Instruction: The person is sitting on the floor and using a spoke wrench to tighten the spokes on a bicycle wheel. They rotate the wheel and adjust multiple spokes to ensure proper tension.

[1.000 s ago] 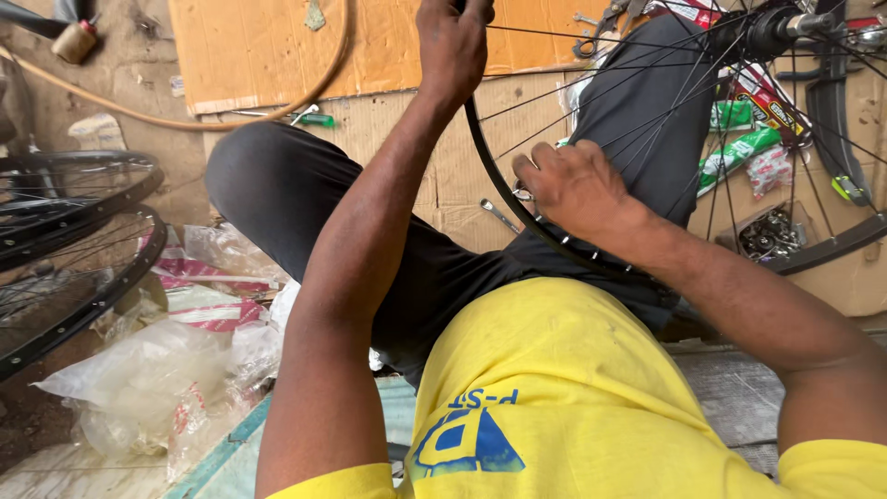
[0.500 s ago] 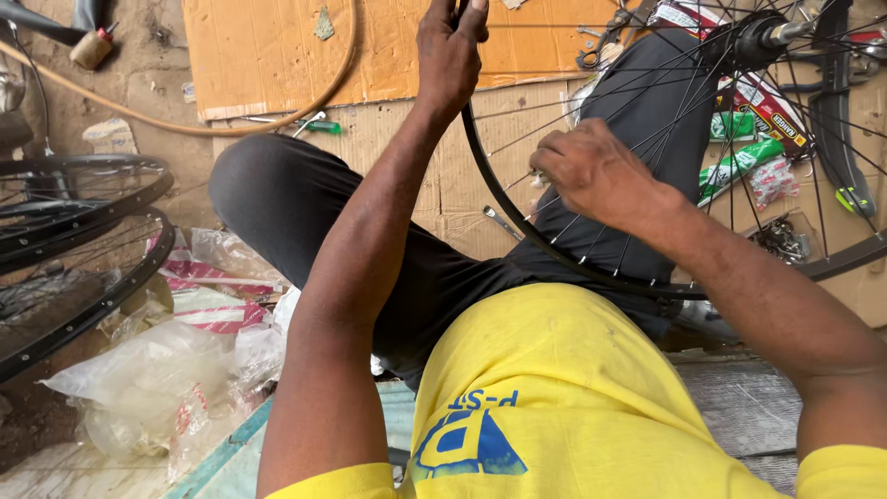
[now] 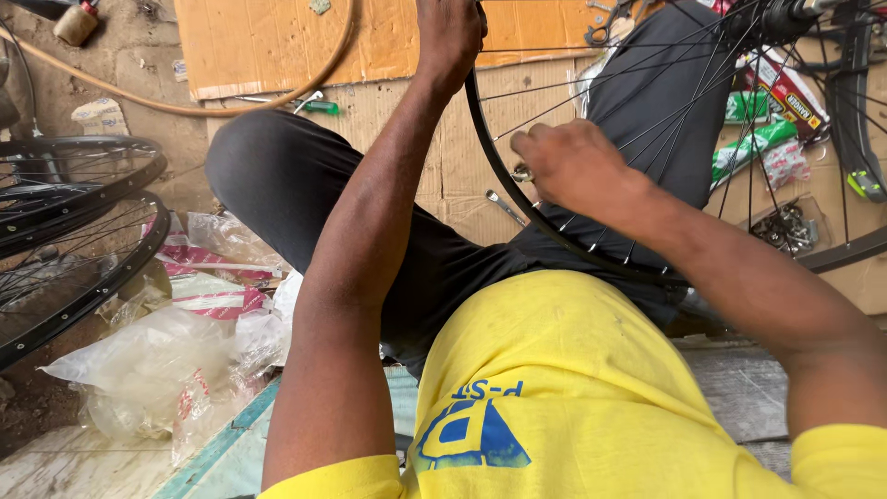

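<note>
Left hand [image 3: 450, 37] wrapped around the black wheel rim [image 3: 490, 157], steadying it over the lap | right hand [image 3: 573, 166] fingers pinched on a small spoke tool [image 3: 523, 173] at the rim | judgement: hold rim still, turn in small, even increments.

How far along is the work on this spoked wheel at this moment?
Done: the spokes already run from hub to the black rim, so the wheel looks laced. In hand: the left hand grips the rim's top, and the right hand pinches a small metal tool at the rim's inner edge. Left: cannot tell; spoke tension isn't visible. A spanner lies unused on cardboard.
</note>
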